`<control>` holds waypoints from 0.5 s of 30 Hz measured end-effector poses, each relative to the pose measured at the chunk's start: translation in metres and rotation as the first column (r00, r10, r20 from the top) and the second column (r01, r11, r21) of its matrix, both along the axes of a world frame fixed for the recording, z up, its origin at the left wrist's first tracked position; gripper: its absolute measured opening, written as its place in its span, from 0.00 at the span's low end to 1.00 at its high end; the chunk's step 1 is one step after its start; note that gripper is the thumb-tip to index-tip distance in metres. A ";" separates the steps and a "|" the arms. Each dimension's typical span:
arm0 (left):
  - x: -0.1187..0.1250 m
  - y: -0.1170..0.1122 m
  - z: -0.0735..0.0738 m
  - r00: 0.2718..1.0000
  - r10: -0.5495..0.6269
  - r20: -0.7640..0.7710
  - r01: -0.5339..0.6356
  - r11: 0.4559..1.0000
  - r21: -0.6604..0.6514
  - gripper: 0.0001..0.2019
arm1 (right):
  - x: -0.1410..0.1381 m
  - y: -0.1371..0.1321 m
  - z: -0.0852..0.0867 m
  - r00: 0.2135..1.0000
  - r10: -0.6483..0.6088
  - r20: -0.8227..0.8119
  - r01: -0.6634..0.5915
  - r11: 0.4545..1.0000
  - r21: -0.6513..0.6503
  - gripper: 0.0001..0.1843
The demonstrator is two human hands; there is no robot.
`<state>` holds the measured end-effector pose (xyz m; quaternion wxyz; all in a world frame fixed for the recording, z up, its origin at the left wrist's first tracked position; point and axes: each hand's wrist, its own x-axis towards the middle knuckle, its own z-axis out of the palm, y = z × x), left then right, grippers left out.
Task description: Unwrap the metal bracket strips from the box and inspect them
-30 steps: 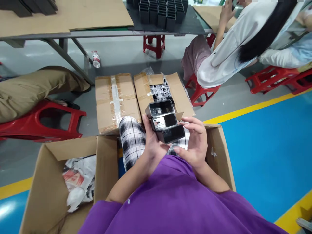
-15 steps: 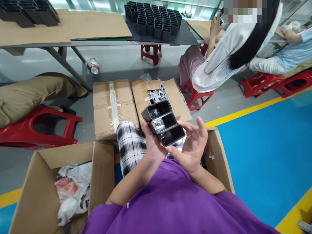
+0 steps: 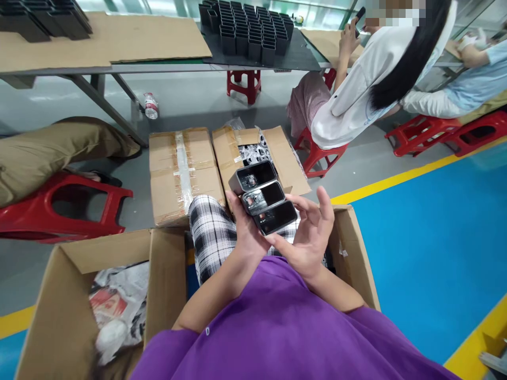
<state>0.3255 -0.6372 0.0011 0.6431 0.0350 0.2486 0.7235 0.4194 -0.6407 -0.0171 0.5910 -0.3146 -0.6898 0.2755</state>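
Three black, open-ended rectangular tubes [image 3: 264,196] lie stacked side by side above my lap, their glossy hollow insides facing me. My left hand [image 3: 250,232] is wrapped round them from the left and below, thumb along the left side. At their right end, my right hand [image 3: 311,232] steadies the lowest tube between thumb and a fingertip, while its other fingers are raised. The tubes' undersides and most of my left fingers are hidden.
An open carton [image 3: 168,274] with crumpled paper [image 3: 119,301] stands at my left, another carton [image 3: 356,253] at my right. Taped boxes [image 3: 166,174] lie ahead. Many similar black tubes [image 3: 247,31] stand on the bench. A seated person [image 3: 348,113] holds a phone; red stools [image 3: 79,206] stand around.
The view has shifted very slightly. Both hands hold the tubes almost as before, with the tubes tilted a touch differently.
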 end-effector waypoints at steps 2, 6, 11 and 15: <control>0.000 0.000 -0.002 0.999 -0.007 -0.034 0.007 1.000 -0.002 0.32 | 0.000 0.000 -0.001 1.000 -0.004 -0.011 0.004 1.000 -0.007 0.52; 0.000 -0.001 -0.002 0.992 -0.036 -0.123 0.035 0.999 -0.014 0.34 | 0.001 -0.001 -0.003 0.999 -0.030 0.023 0.031 1.000 -0.005 0.52; 0.001 -0.002 -0.001 0.977 -0.042 -0.209 0.041 0.999 -0.011 0.36 | 0.002 -0.001 -0.002 0.995 -0.070 0.071 0.066 0.996 0.053 0.47; 0.001 -0.001 -0.007 0.978 -0.051 -0.200 0.061 0.997 0.044 0.36 | 0.002 0.000 -0.003 0.992 -0.100 0.072 0.090 0.986 0.141 0.44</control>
